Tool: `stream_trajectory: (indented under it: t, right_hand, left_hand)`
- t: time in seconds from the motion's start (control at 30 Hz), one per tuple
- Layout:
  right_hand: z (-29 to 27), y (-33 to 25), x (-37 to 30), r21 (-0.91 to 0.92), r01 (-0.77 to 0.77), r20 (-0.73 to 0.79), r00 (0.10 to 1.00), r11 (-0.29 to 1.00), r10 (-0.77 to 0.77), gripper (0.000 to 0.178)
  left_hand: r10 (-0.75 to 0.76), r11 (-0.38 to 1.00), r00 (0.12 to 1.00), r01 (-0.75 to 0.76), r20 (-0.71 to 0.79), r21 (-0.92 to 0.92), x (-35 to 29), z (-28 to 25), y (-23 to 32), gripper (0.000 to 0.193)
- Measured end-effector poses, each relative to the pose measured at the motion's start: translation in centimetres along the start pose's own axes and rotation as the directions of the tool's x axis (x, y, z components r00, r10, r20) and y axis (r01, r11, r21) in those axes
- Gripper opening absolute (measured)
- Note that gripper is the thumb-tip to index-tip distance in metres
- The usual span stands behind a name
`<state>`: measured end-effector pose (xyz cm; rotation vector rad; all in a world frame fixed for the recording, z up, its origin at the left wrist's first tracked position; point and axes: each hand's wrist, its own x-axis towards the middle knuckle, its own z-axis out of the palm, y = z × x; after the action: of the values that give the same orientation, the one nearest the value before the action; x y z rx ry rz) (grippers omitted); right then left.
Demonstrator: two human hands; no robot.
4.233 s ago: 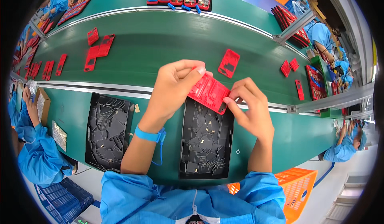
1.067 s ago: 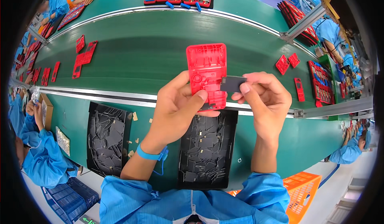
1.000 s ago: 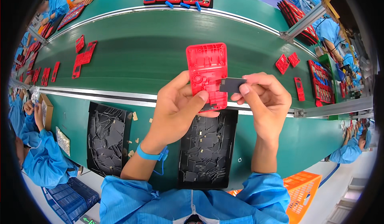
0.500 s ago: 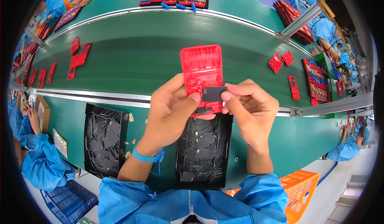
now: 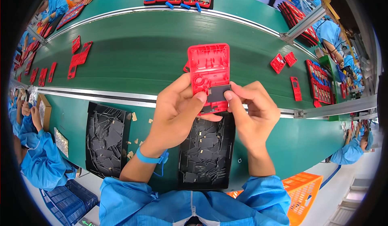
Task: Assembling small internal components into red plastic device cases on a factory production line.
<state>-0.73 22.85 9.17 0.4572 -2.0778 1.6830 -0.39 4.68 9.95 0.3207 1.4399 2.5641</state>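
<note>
My left hand [image 5: 173, 112] is closed around the lower left side of a red plastic shell [image 5: 209, 60], held upright over the table with its ribbed inside toward me. My left thumb rests on the shell's inner face. A flat dark grey rectangular panel [image 5: 217, 94] lies across the shell's lower half. My right hand [image 5: 255, 115] pinches the right end of that panel, thumb on top, its other fingers partly hidden behind the shell. Below the shell stands a black tray [image 5: 231, 145] of loose dark panels. Another red piece [image 5: 186, 67] shows just behind the shell's left edge.
A second black tray [image 5: 126, 141] of dark panels stands to the left, small tan bits [image 5: 130, 155] beside it. Red shells [image 5: 79, 58] lie on the green belt [image 5: 141, 52]. A metal rail [image 5: 97, 96] separates belt from table. Co-workers in blue sit around; an orange crate [image 5: 301, 193] stands lower right.
Both hands and the shell have shifted slightly right in view. The panel now sits farther inside the shell, its right end closer to the shell's edge. A walking person's legs show more at the top.
</note>
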Motion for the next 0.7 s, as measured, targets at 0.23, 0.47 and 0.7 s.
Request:
stream_trajectory:
  t: [0.23, 0.47, 0.7]
  right_hand:
    - [1.6, 0.1, -0.6, -0.403, 0.276, -0.044, 0.947, 0.872, -0.320, 0.031]
    - [1.5, 0.8, -1.0, -0.111, 0.121, -0.172, 0.975, 0.986, -0.139, 0.029]
    - [2.2, 0.4, -1.1, -0.186, 0.171, -0.169, 0.964, 0.968, -0.203, 0.027]
  left_hand:
    - [0.052, 0.998, 0.999, -0.052, -0.001, -0.028, 0.2, -0.2, -1.1, 0.039]
    - [0.043, 0.995, 0.999, -0.042, 0.013, -0.095, 0.0, 0.9, -1.0, 0.040]
    - [0.047, 0.991, 0.999, -0.049, -0.020, -0.126, -0.2, 0.8, -0.9, 0.039]
